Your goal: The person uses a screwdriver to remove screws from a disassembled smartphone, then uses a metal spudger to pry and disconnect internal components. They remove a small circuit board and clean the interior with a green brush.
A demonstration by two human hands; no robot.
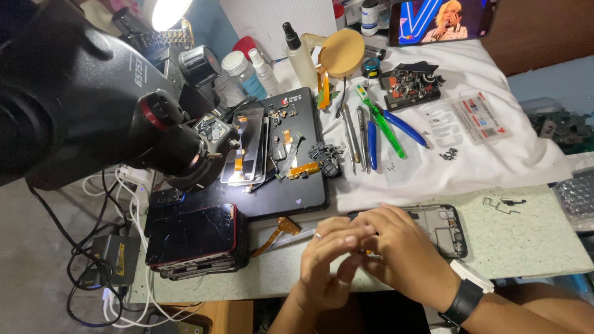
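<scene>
Both hands meet low at the near edge of the bench. The left hand (328,260) is curled, fingertips pinched toward the right hand (396,247), which wears a black wristband and folds over the same spot. Something small and orange peeks between them, but what exactly is gripped I cannot tell; the fingers hide it. Right behind the right hand lies the opened phone frame (442,229), back off, its near left part covered by the knuckles.

To the left sits a stack of phones with cracked dark screens (195,238), and an orange flex cable (278,232) lies loose between that stack and the hands. Farther back, a black work mat (297,192) carries more flex strips and small parts. Tweezers (352,136) and blue-handled cutters (402,127) rest on the white cloth to the right of it, with a microscope (93,93) looming far left.

My read: this is fine fingertip handling of a tiny part at the frame. The next move calls for a steady pinch and careful alignment.
</scene>
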